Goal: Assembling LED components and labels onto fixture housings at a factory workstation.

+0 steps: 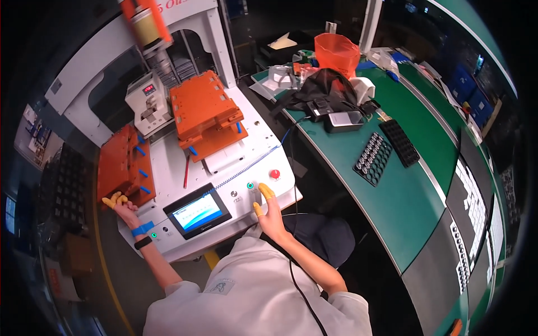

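Observation:
My left hand (125, 211) wears yellow finger covers and a blue wrist strap. Its fingers curl against the near end of the left orange fixture (120, 165), which has blue pins along its side. Yellow covers also tip the thumb and forefinger of my right hand (272, 219), which are spread apart over the machine's front panel. Just beyond that forefinger glows a green-ringed button (250, 185). A second orange fixture (204, 106) stands raised on the white machine bed (255, 143). Between my hands sits a lit touchscreen (197, 212).
A red stop button (275, 174) is right of my right hand. A coiled blue cord (241, 173) crosses the machine bed. Behind stand a white control box (147, 103) and an orange-topped press head (147, 28). The green bench (392, 207) holds black trays (373, 159) and a red bag (337, 54).

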`<state>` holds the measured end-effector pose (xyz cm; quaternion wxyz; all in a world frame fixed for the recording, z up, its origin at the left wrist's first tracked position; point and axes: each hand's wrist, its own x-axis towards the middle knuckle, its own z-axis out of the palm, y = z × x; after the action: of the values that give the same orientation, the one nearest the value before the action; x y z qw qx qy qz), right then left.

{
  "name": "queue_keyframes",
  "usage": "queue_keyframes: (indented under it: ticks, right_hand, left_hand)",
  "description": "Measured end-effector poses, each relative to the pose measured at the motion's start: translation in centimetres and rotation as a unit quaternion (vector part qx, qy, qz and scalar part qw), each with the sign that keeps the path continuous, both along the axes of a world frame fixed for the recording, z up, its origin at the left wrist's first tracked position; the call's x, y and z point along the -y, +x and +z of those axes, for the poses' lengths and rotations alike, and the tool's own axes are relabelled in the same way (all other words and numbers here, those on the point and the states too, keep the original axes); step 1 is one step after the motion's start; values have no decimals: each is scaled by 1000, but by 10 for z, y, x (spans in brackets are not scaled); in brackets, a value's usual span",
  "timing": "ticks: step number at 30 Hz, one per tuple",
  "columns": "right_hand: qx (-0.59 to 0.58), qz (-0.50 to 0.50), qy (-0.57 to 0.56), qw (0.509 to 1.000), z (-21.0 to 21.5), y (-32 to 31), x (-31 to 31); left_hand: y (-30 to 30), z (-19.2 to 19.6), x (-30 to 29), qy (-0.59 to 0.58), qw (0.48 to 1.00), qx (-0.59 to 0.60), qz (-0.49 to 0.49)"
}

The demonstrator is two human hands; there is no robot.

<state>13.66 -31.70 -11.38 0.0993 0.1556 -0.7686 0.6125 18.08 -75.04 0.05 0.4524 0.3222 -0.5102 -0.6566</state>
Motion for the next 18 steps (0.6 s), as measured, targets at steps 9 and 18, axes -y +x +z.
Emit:
queue_keyframes:
  ticks: [9,18]
  right_hand:
    - [-11,-16,-30,999,-23,-2,4]
    - [-54,-24,-80,995,44,31,-56]
  left_hand:
    - [0,-13,63,-21,967,236,-92]
    - [-46,-39,129,-92,970,225,-31]
